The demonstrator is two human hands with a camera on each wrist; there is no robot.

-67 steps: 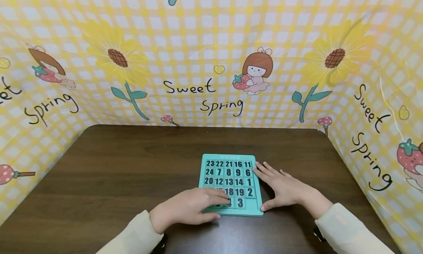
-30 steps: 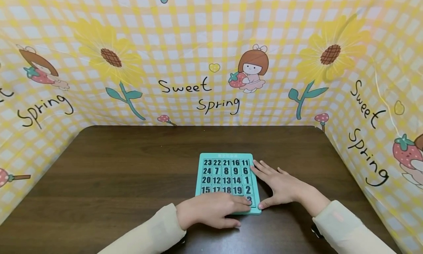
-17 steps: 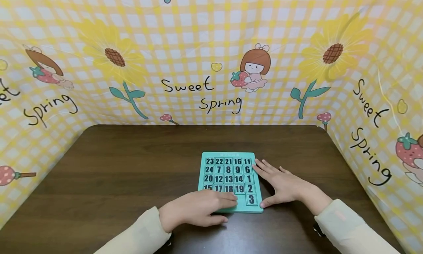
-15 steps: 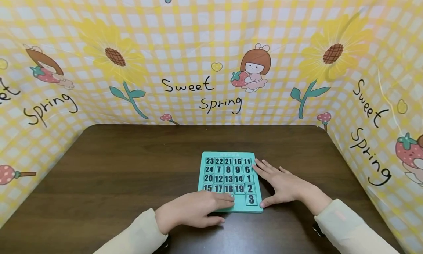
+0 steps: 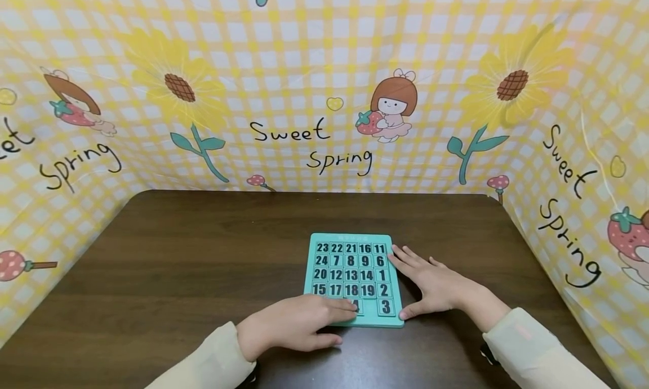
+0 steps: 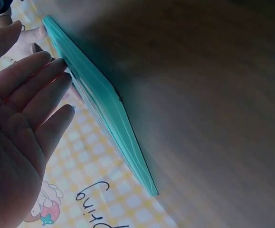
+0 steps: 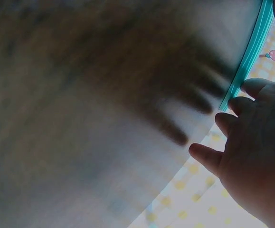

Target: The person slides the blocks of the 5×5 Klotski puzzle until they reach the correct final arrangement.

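A turquoise sliding number puzzle (image 5: 375, 320) lies flat on the table in the head view. My left hand (image 5: 291, 321) reaches over its lower left, fingers straight, fingertips at the number 4 tile (image 5: 358, 308) in the bottom row. Those fingers and the back of the hand hide the tiles left of it. A bare slot (image 5: 370, 307) separates the 4 from the number 3 tile (image 5: 386, 307) in the corner. Along the puzzle's right edge, my right hand (image 5: 438, 285) rests with fingers spread, its fingertips and thumb touching the frame. The left wrist view shows the left palm (image 6: 14, 137) beside the puzzle's edge.
The dark brown wooden table (image 5: 177, 265) extends around the puzzle. A yellow checked cloth (image 5: 304, 68) printed with flowers and "Sweet Spring" hangs behind and along both sides.
The 3 tile has slid right into the bottom right corner. My left hand went right with it, then drew back left to the 4 tile. The right hand has stayed at the edge.
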